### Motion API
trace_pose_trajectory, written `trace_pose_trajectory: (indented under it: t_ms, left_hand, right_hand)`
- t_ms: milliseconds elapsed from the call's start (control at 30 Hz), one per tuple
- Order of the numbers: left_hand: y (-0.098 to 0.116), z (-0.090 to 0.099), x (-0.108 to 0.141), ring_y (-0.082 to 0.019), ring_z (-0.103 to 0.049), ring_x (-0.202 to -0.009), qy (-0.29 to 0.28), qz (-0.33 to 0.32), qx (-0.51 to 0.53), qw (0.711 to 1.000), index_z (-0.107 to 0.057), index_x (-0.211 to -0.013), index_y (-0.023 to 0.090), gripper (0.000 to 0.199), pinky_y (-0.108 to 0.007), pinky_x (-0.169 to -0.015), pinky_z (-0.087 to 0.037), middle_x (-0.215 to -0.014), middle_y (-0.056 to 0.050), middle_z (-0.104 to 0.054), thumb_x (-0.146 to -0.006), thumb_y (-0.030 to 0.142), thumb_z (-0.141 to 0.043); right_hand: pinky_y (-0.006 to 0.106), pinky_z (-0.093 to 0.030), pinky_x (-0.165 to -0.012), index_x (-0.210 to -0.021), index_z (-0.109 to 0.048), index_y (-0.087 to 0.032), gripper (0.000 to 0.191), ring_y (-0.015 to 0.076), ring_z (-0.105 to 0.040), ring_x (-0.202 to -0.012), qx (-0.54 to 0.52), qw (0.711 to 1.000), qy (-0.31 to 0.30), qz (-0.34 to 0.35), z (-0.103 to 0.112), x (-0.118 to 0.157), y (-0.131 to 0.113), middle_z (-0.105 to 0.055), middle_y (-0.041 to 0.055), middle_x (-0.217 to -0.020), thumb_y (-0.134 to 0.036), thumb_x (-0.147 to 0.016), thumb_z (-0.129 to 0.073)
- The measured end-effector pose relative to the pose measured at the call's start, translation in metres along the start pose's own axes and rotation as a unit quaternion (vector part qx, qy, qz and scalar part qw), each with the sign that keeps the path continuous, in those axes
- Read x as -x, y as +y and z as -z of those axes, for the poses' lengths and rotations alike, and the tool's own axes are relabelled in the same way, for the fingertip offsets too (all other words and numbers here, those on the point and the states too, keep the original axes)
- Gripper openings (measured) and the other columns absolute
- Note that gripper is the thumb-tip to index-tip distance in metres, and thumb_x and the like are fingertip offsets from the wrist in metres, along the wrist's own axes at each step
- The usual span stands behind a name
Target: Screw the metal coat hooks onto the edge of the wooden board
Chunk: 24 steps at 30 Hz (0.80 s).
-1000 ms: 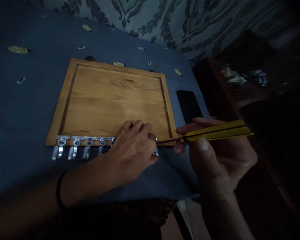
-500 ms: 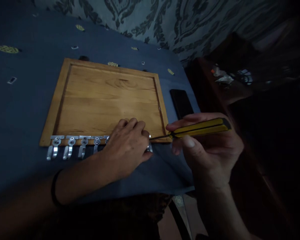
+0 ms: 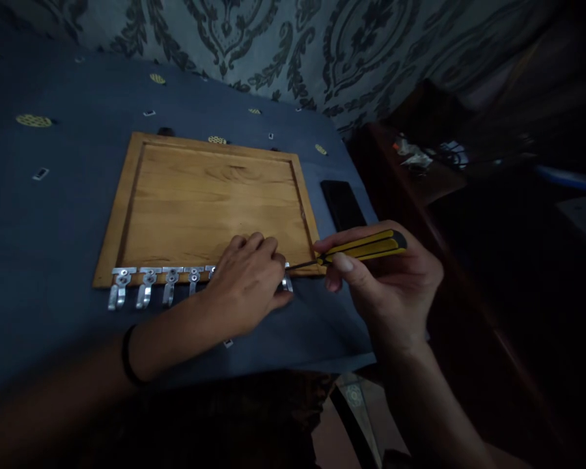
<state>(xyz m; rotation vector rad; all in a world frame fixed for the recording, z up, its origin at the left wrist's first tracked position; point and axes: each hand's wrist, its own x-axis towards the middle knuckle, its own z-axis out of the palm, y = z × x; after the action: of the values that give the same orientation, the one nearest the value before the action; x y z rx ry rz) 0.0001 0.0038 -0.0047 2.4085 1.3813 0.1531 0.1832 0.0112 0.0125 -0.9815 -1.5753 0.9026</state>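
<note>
A framed wooden board (image 3: 215, 202) lies on the blue cloth, with several silver metal hooks (image 3: 171, 279) along its near edge. My left hand (image 3: 248, 280) rests over the right part of that edge, fingers curled beside the rightmost visible hook (image 3: 287, 281); what its fingertips grip is hidden. In my right hand (image 3: 388, 280) is a screwdriver (image 3: 366, 248) with a yellow and black handle, held between thumb and fingers. Its shaft points left and reaches the board's edge by my left hand, where the tip is hidden.
A black phone (image 3: 343, 204) lies on the patterned blue cloth (image 3: 78, 215), right of the board. Patterned wallpaper (image 3: 264, 45) stands behind. Small clutter, including clear plastic (image 3: 415, 158), sits on a dark red wooden surface at the right.
The view has shifted slightly, so the board sits lower in it. My right hand and the screwdriver have moved left in the picture, the handle tilting a little differently. My left hand stays at the edge.
</note>
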Motion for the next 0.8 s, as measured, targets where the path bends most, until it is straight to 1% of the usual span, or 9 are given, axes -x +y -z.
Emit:
trace_pose_trajectory:
  t_ms: [67, 167, 233, 333, 433, 633, 733, 800]
  left_hand:
    - [0.0, 0.0, -0.001, -0.034, -0.06, -0.118, 0.004, -0.002, -0.003, 1.0, -0.077, -0.113, 0.013, 0.036, -0.045, -0.1, -0.047, -0.112, -0.013, -0.069, -0.099, 0.046, -0.074]
    - [-0.001, 0.0, -0.001, -0.035, -0.059, -0.12, -0.006, 0.002, -0.005, 1.0, -0.077, -0.113, 0.013, 0.036, -0.045, -0.1, -0.046, -0.114, -0.014, -0.069, -0.099, 0.047, -0.074]
    - [-0.001, -0.001, -0.001, -0.035, -0.059, -0.122, -0.01, 0.006, -0.003, 1.0, -0.077, -0.114, 0.013, 0.037, -0.046, -0.102, -0.046, -0.117, -0.015, -0.069, -0.099, 0.047, -0.073]
    - [-0.001, -0.002, -0.001, -0.035, -0.058, -0.123, -0.005, 0.009, 0.001, 1.0, -0.076, -0.115, 0.013, 0.038, -0.046, -0.103, -0.045, -0.118, -0.014, -0.068, -0.099, 0.048, -0.074]
    - [-0.001, -0.001, -0.001, -0.035, -0.058, -0.123, -0.013, 0.014, 0.005, 1.0, -0.076, -0.114, 0.013, 0.037, -0.046, -0.104, -0.045, -0.117, -0.014, -0.068, -0.099, 0.047, -0.074]
    - [0.0, 0.002, -0.001, -0.035, -0.057, -0.127, -0.033, 0.023, 0.005, 0.999, -0.075, -0.118, 0.013, 0.037, -0.046, -0.107, -0.043, -0.121, -0.014, -0.067, -0.1, 0.046, -0.072]
    - [0.0, 0.001, -0.001, -0.035, -0.057, -0.126, -0.026, 0.021, 0.002, 0.999, -0.075, -0.118, 0.014, 0.036, -0.046, -0.106, -0.044, -0.12, -0.014, -0.067, -0.1, 0.045, -0.072]
    - [0.0, 0.001, -0.001, -0.035, -0.058, -0.126, -0.022, 0.018, -0.002, 1.0, -0.075, -0.118, 0.014, 0.037, -0.046, -0.106, -0.045, -0.12, -0.014, -0.068, -0.1, 0.046, -0.072]
  right_hand:
    - [0.024, -0.056, -0.047, -0.095, -0.079, -0.026, 0.014, 0.0083, -0.064, -0.049, 0.001, 1.0, 0.001, -0.004, 0.0, 0.002, -0.001, -0.082, -0.0011, -0.09, -0.033, -0.088, -0.088]
    - [0.025, -0.058, -0.051, -0.114, -0.08, -0.029, 0.021, 0.0088, -0.067, -0.054, -0.002, 1.0, -0.017, -0.004, 0.004, 0.006, 0.0, -0.082, -0.0001, -0.096, -0.037, -0.094, -0.082]
    - [0.025, -0.059, -0.054, -0.119, -0.081, -0.03, 0.023, 0.0088, -0.068, -0.058, 0.001, 1.0, -0.026, -0.004, 0.008, 0.008, 0.001, -0.082, 0.0007, -0.1, -0.038, -0.097, -0.078]
    - [0.025, -0.056, -0.053, -0.11, -0.082, -0.03, 0.015, 0.008, -0.067, -0.057, 0.012, 1.0, -0.017, 0.006, 0.011, 0.012, 0.002, -0.081, 0.0005, -0.099, -0.037, -0.097, -0.079]
    - [0.024, -0.054, -0.052, -0.1, -0.082, -0.029, 0.009, 0.0069, -0.066, -0.055, 0.028, 1.0, 0.001, 0.014, 0.01, 0.013, 0.003, -0.079, -0.0007, -0.096, -0.035, -0.095, -0.082]
    - [0.023, -0.054, -0.052, -0.1, -0.081, -0.029, 0.009, 0.007, -0.066, -0.055, 0.031, 0.999, -0.005, 0.018, 0.006, 0.013, 0.0, -0.081, -0.0003, -0.096, -0.037, -0.095, -0.081]
    - [0.022, -0.055, -0.051, -0.099, -0.081, -0.029, 0.008, 0.0072, -0.066, -0.054, 0.034, 0.999, -0.012, 0.006, 0.007, 0.011, -0.003, -0.081, -0.0007, -0.093, -0.035, -0.094, -0.082]
    - [0.023, -0.057, -0.052, -0.102, -0.082, -0.029, 0.01, 0.0078, -0.067, -0.055, 0.028, 0.999, -0.017, -0.006, 0.007, 0.011, -0.005, -0.082, -0.0007, -0.096, -0.033, -0.093, -0.083]
